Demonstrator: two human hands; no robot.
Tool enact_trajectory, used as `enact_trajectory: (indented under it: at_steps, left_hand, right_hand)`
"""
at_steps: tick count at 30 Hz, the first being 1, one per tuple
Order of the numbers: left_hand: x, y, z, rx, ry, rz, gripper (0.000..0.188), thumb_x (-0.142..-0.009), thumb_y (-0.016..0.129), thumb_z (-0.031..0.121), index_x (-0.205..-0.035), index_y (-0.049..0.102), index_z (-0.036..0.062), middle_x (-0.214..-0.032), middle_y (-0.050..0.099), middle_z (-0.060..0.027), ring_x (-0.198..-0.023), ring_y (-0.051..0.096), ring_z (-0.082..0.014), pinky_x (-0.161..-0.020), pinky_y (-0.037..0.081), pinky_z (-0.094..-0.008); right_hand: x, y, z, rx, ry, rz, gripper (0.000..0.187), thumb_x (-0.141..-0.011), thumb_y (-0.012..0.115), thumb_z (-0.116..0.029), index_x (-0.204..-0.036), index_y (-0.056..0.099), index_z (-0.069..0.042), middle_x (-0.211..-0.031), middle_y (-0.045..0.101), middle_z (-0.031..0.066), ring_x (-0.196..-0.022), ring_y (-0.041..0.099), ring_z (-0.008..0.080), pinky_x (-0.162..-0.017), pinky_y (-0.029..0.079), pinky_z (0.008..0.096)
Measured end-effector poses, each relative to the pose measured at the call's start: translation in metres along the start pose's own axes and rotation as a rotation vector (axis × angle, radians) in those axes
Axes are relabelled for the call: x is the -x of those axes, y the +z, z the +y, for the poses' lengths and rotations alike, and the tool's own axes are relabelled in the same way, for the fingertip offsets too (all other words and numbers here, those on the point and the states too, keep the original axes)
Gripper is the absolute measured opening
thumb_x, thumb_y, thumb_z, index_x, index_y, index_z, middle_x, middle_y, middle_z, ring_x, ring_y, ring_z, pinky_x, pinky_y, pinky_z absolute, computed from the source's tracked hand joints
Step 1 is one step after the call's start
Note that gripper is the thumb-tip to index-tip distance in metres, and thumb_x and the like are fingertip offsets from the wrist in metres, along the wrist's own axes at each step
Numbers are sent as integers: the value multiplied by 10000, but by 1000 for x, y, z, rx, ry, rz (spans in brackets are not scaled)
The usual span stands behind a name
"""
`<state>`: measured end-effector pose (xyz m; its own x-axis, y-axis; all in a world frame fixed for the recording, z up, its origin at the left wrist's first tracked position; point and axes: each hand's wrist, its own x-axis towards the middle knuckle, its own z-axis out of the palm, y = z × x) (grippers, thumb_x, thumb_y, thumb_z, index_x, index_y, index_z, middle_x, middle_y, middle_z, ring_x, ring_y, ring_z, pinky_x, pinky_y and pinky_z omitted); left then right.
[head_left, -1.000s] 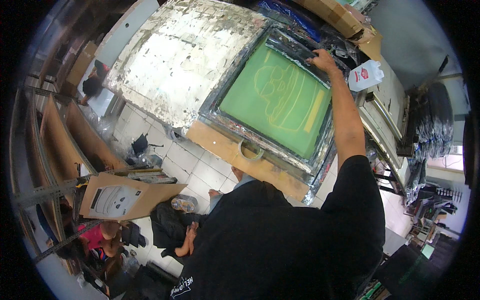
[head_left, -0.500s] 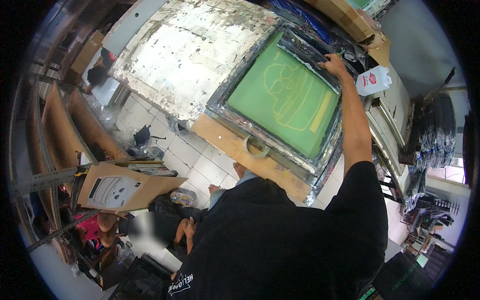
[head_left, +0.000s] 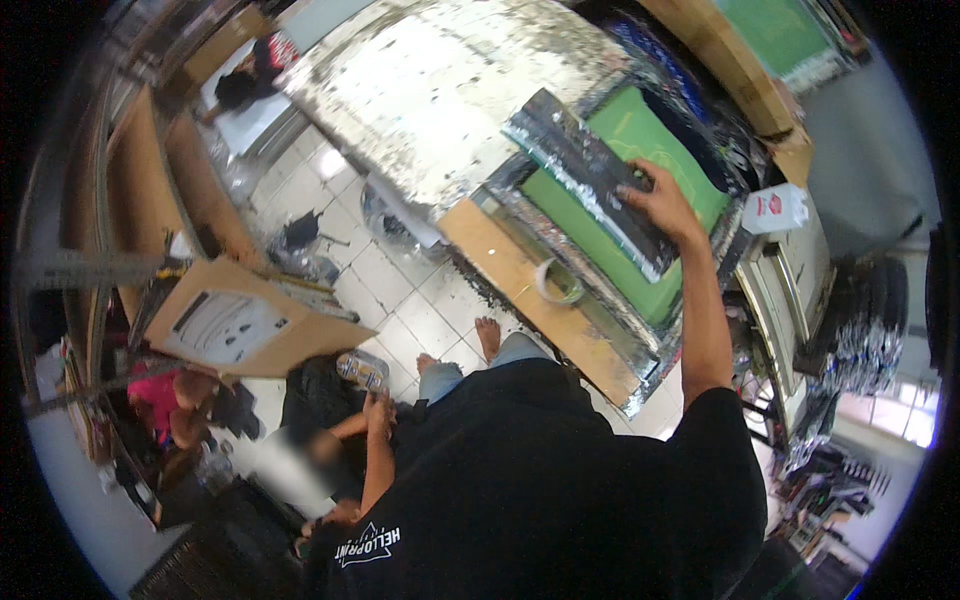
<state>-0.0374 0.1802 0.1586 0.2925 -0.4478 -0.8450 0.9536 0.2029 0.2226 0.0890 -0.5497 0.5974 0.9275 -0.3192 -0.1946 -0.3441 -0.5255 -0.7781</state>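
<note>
A long dark squeegee (head_left: 590,175) lies across a green printing screen (head_left: 640,200) on the counter (head_left: 510,265), gripped by the right hand (head_left: 660,200).
The fingers curl closed over the squeegee's near end; a tape roll (head_left: 558,281) sits nearby; the left hand is out of sight.

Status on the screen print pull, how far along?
Done: green screen sits framed on the wooden table. In hand: right hand grips the dark squeegee lying across the mesh, mid-screen. Left: the near mesh below the blade. Left hand is not in view.
</note>
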Motion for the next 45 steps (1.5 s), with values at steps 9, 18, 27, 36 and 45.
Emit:
enact_trajectory:
  at_steps: [9, 18, 27, 36, 45]
  left_hand:
    - [28, 151, 7, -246, 350, 465, 869, -854, 702, 297, -1488, 183, 5, -1226, 573, -98, -1006, 559, -178, -775, 452, -311]
    - [-145, 86, -19, -82, 515, 446, 697, -884, 661, 137, -1427, 283, -81, -1358, 472, -176, -1133, 553, -243, -964, 450, -317]
    - [-378, -33, 69, -975, 406, 296, 540, -790, 727, 288, -1174, 600, -70, -1014, 675, -216, -936, 663, -247, -817, 504, -311]
    - [-472, -59, 165, -1276, 55, 223, 360, -781, 675, 269, -1038, 672, 16, -992, 669, -140, -897, 657, -267, -720, 583, -402]
    - [-485, -79, 246, -1337, 204, 231, 363, -785, 716, 225, -1049, 656, -18, -1052, 644, -144, -930, 646, -301, -698, 580, -465]
  right_hand:
    - [73, 270, -37, -50, -93, -494, 463, -792, 732, -177, -1178, 563, 17, -1066, 647, 178, -966, 622, 251, -869, 471, 359]
    - [46, 557, 160, -60, 342, -485, 418, -790, 705, -242, -1136, 610, -27, -994, 670, 221, -931, 634, 348, -839, 475, 402]
    - [-52, 668, 363, -384, 624, -147, 331, -778, 743, -179, -1045, 630, -20, -845, 665, 66, -705, 592, 146, -659, 488, 317]
    - [-77, 647, 493, -226, 102, -235, 423, -749, 784, -176, -1106, 617, -21, -971, 647, 56, -884, 578, 164, -812, 464, 293]
    - [-53, 655, 553, -345, 122, -67, 411, -734, 803, -74, -1099, 623, -17, -919, 527, 17, -902, 458, 133, -820, 414, 260]
